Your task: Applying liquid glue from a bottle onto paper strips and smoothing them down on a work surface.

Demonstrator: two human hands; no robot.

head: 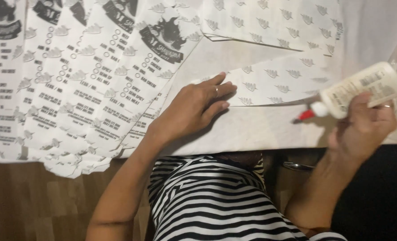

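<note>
My left hand point(198, 107) is pressing flat, fingers together, on the white patterned paper sheet point(274, 82). My right hand point(363, 127) is gripping the white plastic glue bottle point(363, 89), its red tip just beside the sheet's edge.

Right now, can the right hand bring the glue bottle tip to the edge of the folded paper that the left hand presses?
Probably yes. The right hand holds the glue bottle with its red tip just beside the folded paper; nothing lies between. The left hand presses the other end.
</note>
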